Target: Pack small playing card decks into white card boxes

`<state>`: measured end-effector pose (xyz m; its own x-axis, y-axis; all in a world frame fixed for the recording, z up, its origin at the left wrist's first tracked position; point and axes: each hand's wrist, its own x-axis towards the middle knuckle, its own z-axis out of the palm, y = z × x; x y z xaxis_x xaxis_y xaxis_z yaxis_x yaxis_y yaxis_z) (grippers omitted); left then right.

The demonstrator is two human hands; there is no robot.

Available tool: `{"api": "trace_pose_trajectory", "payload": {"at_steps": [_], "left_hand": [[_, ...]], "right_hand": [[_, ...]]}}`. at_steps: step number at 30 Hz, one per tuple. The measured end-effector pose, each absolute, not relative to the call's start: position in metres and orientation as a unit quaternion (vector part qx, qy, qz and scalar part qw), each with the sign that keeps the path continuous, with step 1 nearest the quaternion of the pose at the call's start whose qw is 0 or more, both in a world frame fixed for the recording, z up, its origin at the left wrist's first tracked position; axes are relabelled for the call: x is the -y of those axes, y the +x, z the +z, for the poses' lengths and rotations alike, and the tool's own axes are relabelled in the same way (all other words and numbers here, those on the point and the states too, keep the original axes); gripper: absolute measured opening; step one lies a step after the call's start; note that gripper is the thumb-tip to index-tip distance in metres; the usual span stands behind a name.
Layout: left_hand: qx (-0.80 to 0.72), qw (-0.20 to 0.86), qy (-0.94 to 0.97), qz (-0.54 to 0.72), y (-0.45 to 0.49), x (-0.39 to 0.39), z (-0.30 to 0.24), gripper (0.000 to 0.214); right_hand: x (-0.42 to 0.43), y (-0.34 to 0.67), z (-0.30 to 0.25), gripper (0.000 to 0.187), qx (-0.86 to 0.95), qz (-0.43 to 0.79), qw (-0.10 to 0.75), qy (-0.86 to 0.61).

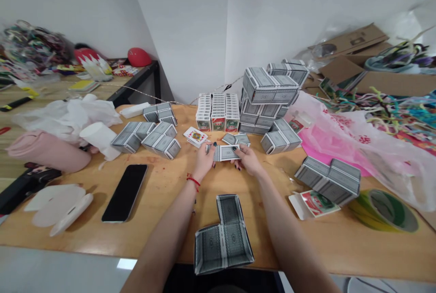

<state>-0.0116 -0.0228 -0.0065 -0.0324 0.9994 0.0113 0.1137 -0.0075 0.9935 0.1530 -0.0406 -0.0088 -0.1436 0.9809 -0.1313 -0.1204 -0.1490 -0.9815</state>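
My left hand (204,156), with a red string bracelet at the wrist, and my right hand (249,158) pinch a strip of grey-backed playing cards (229,152) from its two ends. The cards overlap or lie end to end; their exact number I cannot make out. A small pile of face-up playing cards (195,136) lies just beyond my left hand. Behind the held cards are some folded grey-backed cards (235,138). Close to my body, between my forearms, sits an L-shaped block made of cards (235,243).
Card packs (218,122) stand stacked at the back, beside a tall pile of card blocks (264,88). More card blocks (161,141) sit left. A phone (125,193), a pink rolled item (51,150), an opened card box (318,204), yellow-green tape (364,213) and plastic bags (354,134) surround the work area.
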Motion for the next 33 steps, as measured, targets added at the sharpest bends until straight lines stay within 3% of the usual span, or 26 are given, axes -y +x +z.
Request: {"api": "trace_pose_trajectory", "payload": {"at_steps": [8,23,25,28,31,33], "left_hand": [[-0.549,0.446,0.489,0.510,-0.009,0.020,-0.011,0.013],[-0.488,0.476,0.542,0.492,-0.002,0.025,-0.012,0.018],[-0.488,0.460,0.538,0.511,-0.003,0.022,-0.014,0.025],[-0.494,0.431,0.533,0.535,-0.007,0.019,-0.017,0.035],[-0.499,0.411,0.535,0.544,-0.008,0.016,-0.018,0.038],[-0.494,0.411,0.546,0.537,-0.008,0.016,-0.019,0.040]], "right_hand": [[0.047,0.130,-0.008,0.027,0.467,0.541,0.501,-0.488],[0.050,0.121,-0.008,0.023,0.506,0.513,0.465,-0.515],[0.047,0.127,-0.009,0.029,0.517,0.455,0.482,-0.542],[0.042,0.143,-0.012,0.032,0.546,0.247,0.515,-0.613],[0.037,0.162,-0.019,0.044,0.566,0.058,0.452,-0.687],[0.036,0.171,-0.024,0.059,0.584,0.020,0.397,-0.708]]}}
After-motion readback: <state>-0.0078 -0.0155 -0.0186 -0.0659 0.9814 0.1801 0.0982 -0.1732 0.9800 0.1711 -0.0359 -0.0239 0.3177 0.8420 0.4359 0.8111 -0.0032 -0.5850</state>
